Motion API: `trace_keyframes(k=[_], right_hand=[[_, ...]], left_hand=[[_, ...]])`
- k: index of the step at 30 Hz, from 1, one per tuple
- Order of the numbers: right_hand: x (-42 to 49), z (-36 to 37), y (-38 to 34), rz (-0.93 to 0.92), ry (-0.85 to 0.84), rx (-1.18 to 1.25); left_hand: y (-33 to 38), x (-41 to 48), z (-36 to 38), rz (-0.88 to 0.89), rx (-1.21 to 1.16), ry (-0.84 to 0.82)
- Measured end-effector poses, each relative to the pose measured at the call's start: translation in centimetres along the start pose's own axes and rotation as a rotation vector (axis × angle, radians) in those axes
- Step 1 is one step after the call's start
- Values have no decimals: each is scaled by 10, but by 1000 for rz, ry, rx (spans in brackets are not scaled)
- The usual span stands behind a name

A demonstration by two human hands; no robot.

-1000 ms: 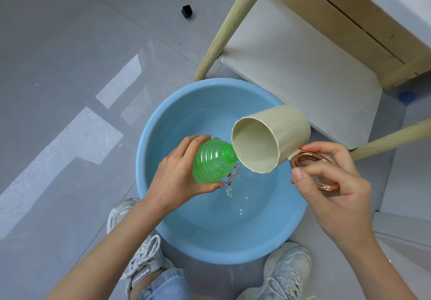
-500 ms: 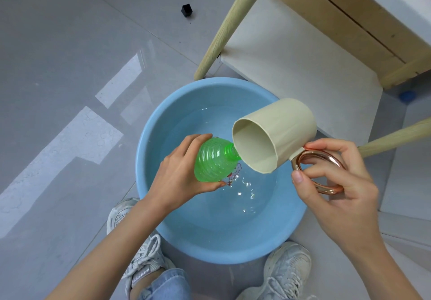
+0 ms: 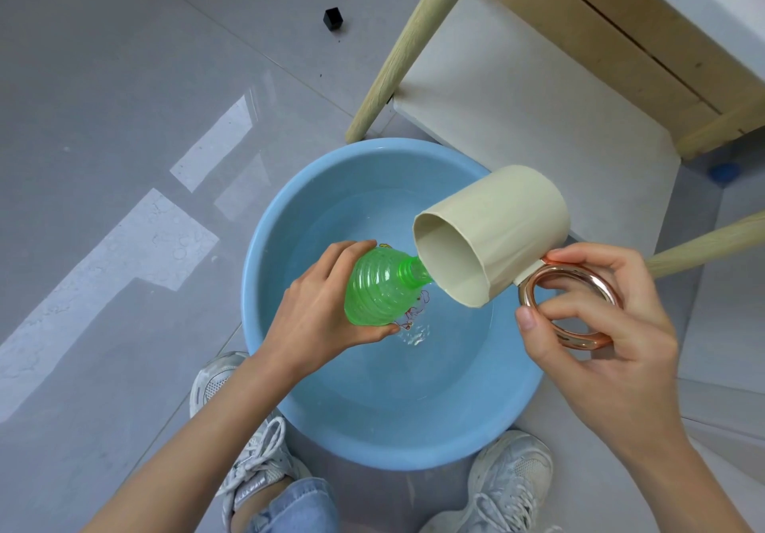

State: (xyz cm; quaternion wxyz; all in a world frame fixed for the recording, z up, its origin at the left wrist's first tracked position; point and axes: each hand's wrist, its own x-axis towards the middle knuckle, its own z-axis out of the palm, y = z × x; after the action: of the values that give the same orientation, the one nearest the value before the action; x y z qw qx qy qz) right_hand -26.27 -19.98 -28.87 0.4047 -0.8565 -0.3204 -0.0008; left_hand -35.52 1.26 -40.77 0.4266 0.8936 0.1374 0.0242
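Observation:
A round blue basin (image 3: 265,267) sits on the grey floor with shallow water in it. My left hand (image 3: 314,317) grips a ribbed green plastic bottle (image 3: 376,288) over the basin, its open neck pointing right. My right hand (image 3: 600,338) holds the copper ring handle (image 3: 567,304) of a cream mug (image 3: 492,238). The mug is tipped on its side with its mouth toward me, and its lower rim is right at the bottle's neck. The mug's inside looks empty.
A pale wooden table leg (image 3: 414,39) slants down behind the basin, with a white shelf board (image 3: 530,89) beside it and a second leg (image 3: 703,246) at the right. A small black cube (image 3: 333,19) lies on the floor. My white sneakers (image 3: 244,445) flank the basin's near edge.
The mug has tipped further and its base has risen up and to the right. The bottle stays almost still. Ripples on the water have shrunk to a small patch under the bottle.

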Motion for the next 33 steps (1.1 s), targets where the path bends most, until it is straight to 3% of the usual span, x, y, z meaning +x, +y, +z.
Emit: trace_keyframes(k=[33], right_hand=[[-13, 11, 3, -222, -12, -220]], left_hand=[[-3, -2, 3, -3, 5, -6]])
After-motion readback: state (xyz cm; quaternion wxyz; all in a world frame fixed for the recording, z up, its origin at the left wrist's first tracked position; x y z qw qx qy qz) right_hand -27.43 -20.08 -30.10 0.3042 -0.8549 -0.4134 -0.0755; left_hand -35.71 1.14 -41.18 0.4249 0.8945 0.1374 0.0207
